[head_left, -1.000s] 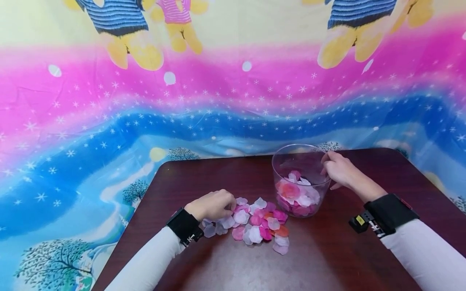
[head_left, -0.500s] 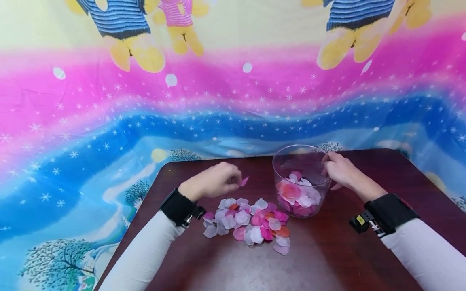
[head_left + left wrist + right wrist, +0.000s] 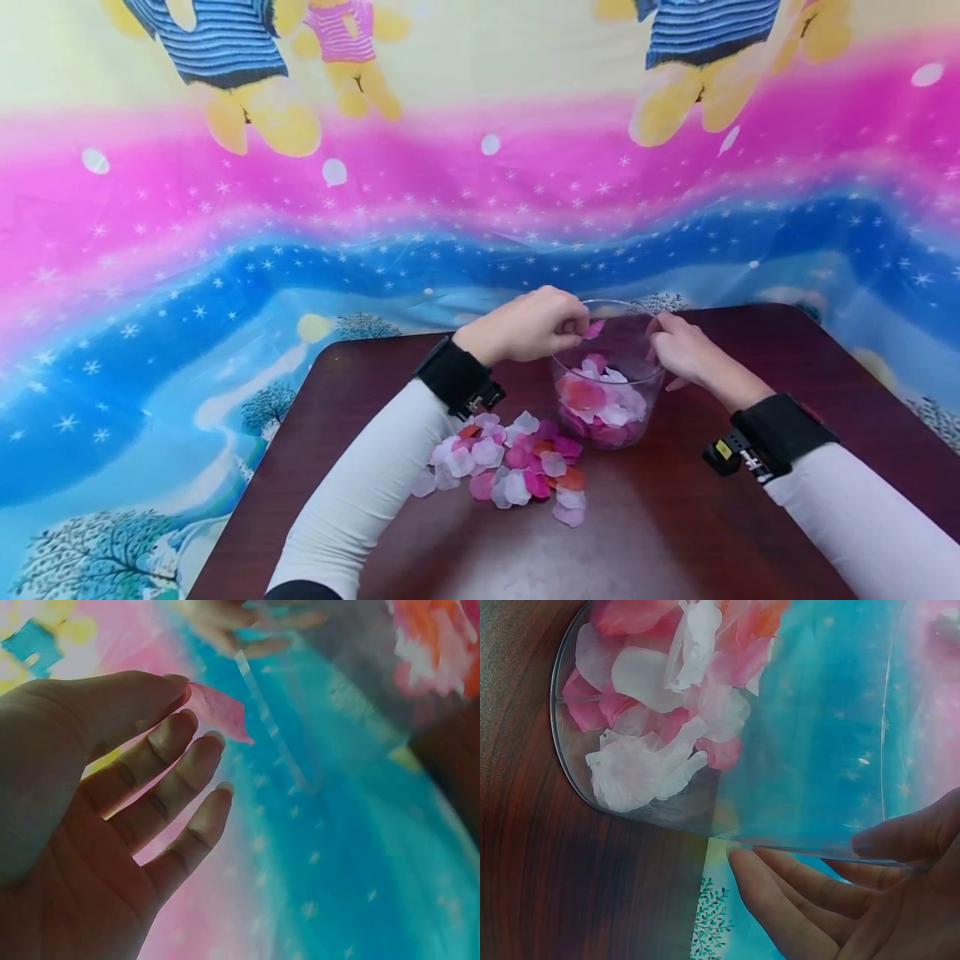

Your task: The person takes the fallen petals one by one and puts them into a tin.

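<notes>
Pink fabric petal [image 3: 594, 329] pinched in left hand [image 3: 528, 325] fingers [image 3: 176, 739], held over the rim of the clear round glass bowl [image 3: 637, 400]. Right hand [image 3: 686, 350] fingers [image 3: 795, 900] curl round the bowl's wall, steadying it. Bowl roughly a third filled with pink, white and orange petals. A loose heap of petals [image 3: 510, 467] lies on the dark wooden surface [image 3: 675, 533] beside the bowl; about half seems left.

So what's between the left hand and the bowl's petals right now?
One pink petal, pinched by the left hand, hangs over the glass bowl; below it only air, per the head view.
</notes>
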The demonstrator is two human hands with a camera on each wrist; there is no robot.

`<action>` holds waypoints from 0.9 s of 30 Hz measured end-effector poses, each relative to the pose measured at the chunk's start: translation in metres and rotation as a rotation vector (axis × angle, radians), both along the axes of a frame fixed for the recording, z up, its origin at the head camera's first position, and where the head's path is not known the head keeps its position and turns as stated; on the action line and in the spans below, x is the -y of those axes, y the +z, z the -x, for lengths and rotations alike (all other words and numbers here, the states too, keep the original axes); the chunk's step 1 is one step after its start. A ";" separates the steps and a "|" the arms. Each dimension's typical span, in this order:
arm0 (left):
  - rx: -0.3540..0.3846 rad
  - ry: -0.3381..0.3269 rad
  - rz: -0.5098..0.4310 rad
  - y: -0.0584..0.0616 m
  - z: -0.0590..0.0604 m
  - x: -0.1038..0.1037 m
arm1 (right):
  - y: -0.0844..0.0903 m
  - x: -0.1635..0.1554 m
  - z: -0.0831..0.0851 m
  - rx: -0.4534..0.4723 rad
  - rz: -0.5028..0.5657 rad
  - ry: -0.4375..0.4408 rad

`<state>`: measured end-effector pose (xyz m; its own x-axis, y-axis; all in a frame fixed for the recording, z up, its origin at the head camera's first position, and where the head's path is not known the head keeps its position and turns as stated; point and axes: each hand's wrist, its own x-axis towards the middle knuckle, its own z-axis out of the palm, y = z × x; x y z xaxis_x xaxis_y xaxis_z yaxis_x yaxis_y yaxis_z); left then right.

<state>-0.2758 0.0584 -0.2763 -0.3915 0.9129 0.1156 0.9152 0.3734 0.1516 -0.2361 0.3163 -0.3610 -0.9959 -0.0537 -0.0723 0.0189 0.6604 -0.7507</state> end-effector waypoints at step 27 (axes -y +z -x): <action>-0.025 0.146 0.012 -0.016 0.006 0.066 | -0.002 -0.004 0.007 -0.024 -0.022 0.039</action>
